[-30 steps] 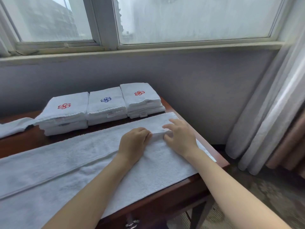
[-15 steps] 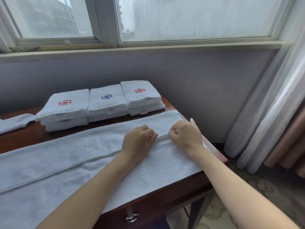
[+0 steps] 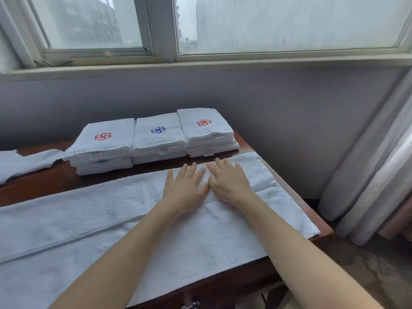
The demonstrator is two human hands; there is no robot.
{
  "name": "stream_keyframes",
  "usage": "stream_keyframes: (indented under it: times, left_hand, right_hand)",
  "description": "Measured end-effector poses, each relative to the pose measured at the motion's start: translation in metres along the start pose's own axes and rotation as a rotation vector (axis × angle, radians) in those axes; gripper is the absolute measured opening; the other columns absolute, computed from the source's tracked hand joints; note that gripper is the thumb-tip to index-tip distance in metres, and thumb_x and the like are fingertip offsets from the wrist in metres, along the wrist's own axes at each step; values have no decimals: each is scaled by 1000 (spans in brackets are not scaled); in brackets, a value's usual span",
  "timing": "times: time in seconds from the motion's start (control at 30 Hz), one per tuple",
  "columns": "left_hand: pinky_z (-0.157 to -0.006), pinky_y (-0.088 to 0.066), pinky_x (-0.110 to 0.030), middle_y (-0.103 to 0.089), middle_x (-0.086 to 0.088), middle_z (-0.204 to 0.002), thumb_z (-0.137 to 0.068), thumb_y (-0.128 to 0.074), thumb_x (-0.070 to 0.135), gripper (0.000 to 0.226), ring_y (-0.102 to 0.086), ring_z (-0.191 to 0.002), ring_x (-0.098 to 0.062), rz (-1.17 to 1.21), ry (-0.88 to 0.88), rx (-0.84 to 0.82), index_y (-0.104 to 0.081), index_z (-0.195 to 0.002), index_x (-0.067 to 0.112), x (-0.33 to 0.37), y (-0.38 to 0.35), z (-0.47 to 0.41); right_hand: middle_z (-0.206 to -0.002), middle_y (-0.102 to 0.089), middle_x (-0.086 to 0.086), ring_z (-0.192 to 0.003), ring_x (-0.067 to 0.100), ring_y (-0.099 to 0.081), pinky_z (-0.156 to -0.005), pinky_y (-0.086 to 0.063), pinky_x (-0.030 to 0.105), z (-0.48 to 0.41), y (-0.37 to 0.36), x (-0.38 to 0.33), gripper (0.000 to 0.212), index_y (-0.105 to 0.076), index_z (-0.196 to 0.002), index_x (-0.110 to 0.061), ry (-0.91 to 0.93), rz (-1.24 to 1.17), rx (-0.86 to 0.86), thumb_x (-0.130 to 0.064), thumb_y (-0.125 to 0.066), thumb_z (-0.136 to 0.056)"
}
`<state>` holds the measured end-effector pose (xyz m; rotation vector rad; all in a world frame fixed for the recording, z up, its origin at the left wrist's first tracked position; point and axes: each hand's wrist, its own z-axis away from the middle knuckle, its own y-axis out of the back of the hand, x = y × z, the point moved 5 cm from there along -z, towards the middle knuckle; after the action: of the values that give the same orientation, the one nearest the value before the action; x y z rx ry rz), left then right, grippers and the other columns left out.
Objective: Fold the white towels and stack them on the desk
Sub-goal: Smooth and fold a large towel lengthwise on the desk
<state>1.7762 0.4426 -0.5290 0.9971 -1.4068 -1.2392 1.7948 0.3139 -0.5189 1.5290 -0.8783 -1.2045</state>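
Observation:
A long white towel (image 3: 93,219) lies spread across the brown wooden desk (image 3: 249,288), with its far strip folded over toward me along its length. My left hand (image 3: 185,188) and my right hand (image 3: 229,181) rest flat on that folded strip, side by side, fingers spread and pointing away, holding nothing. Behind them, against the wall, stand three stacks of folded white towels: one with a red emblem (image 3: 102,146), one with a blue emblem (image 3: 158,137), and one with a red emblem (image 3: 205,130).
Another unfolded white towel (image 3: 20,162) lies at the desk's far left. The desk's right edge (image 3: 321,228) ends near grey curtains (image 3: 374,175). A window sill runs above the wall. A metal drawer handle (image 3: 189,305) shows at the front.
Both hands have opened from pinching the folded edge and now lie flat on the towel, slid a little farther away from me. The view has tilted slightly.

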Motion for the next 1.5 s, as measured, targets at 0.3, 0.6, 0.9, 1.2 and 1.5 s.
stream_keyframes:
  times: [0.3, 0.6, 0.9, 1.2, 1.5]
  left_hand:
    - [-119, 7, -52, -2, 7, -165, -98, -20, 60, 62, 3, -151, -11, 24, -6, 41, -14, -155, 38, -2, 0, -9]
    - [-109, -28, -34, -48, 3, -146, -102, -43, 33, 39, -39, -137, -18, 165, -288, 266, -54, -139, 29, 14, 13, 24]
    - [-121, 11, -34, 4, 11, -164, -79, -23, 87, 84, 15, -148, -2, 133, -419, -93, -16, -153, 47, 30, -4, 92]
    - [-115, -20, -25, -22, 18, -158, -75, -68, 65, 75, -22, -144, -3, 111, -502, -127, -40, -142, 49, 43, 21, 145]
    - [-70, -41, -21, -53, 20, -91, -73, -66, 48, 19, -51, -86, 0, -3, -501, -16, -63, -89, 39, 58, 39, 160]
  right_hand:
    - [-165, -9, 0, -151, 24, -1, -119, 3, 53, -13, 1, 36, 67, -18, -155, -36, -159, 79, 29, -62, -24, -93]
    - [-131, -61, -2, -124, 16, -52, -103, -41, 32, 48, 23, 27, 32, -65, -125, -20, 150, -194, 289, -23, -55, -95]
    - [-159, -29, -3, -149, 15, -15, -122, -6, 39, 111, 18, 41, 45, -42, -147, -29, 113, -99, 125, -34, -42, -103]
    - [-132, -61, -2, -123, 16, -51, -102, -33, 23, 153, 25, 21, 24, -71, -118, -19, 284, -230, 273, -21, -57, -97]
    - [-142, -44, -25, -134, -21, -17, -121, 2, 33, 177, 20, 21, 50, -64, -105, -45, 295, -338, -57, -65, -78, -61]
